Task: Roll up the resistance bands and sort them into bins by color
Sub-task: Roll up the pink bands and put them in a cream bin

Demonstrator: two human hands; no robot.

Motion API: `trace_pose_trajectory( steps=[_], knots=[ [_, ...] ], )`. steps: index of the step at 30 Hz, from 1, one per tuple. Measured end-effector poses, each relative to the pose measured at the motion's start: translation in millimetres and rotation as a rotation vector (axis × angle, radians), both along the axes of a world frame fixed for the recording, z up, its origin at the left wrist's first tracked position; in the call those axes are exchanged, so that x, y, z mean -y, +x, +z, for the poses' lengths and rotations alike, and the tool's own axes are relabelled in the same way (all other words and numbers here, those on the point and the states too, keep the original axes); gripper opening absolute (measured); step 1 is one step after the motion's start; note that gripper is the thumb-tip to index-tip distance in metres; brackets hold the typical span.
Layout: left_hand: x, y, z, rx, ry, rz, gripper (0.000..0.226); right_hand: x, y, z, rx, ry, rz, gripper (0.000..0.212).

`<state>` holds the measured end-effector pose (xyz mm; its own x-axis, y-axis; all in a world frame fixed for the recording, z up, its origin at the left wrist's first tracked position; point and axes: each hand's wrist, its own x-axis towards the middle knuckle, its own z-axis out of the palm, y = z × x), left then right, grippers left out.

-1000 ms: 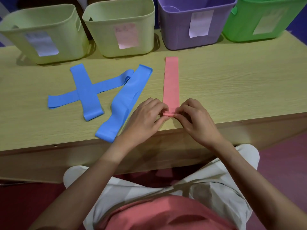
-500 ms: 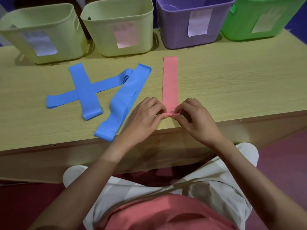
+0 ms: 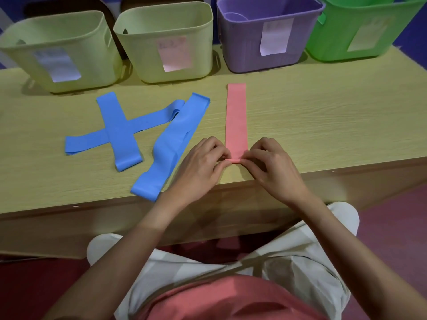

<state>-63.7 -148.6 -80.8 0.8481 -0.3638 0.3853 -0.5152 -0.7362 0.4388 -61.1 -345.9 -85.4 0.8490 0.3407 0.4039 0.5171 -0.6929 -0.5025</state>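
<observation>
**Two hands pinched the near end of a pink band on the worktop**

One pink resistance band (image 3: 236, 116) lay flat and straight on the pale wood-grain worktop (image 3: 323, 125), running away from the person toward the bins. It was a smooth, matte strip of even width. Its near end, close to the worktop's front edge, was turned over into a small, tight fold. The left hand (image 3: 201, 165) and the right hand (image 3: 272, 167) met at that fold, one on each side, and their curled fingers (image 3: 254, 155) pinched it between fingertips and thumbs.

Three blue bands lay flat and unrolled to the left. Two of them crossed each other in an X (image 3: 117, 132). The third blue band (image 3: 172, 144) lay diagonally, just beside the left hand, its near end by the worktop's edge.

Four bins stood in a row along the far side: two pale yellow-green bins (image 3: 57, 42) (image 3: 166, 28), one purple bin (image 3: 242, 47) and one bright green bin (image 3: 335, 35). Each carried a paper label on its front; the writing was too blurred to read.
</observation>
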Motion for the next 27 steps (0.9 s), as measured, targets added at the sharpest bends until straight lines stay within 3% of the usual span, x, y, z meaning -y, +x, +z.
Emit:
trace_pose_trajectory(
  steps=[12,18,23,27],
  knots=[
    [-2,-1,2,-0.008,0.027,0.013,0.012,-1,2,6,-0.056,0.015,0.039,0.014],
    [-3,-8,3,-0.028,0.05,-0.027,0.028,1,-2,10,-0.089,-0.005,0.077,0.015],
    [-2,-7,3,-0.011,0.002,-0.046,0.013,3,-2,11,-0.09,-0.004,0.095,0.018],
    [-2,-5,1,-0.003,-0.002,-0.033,0.013,2,-2,8,-0.045,-0.021,0.044,0.019]
  ],
)
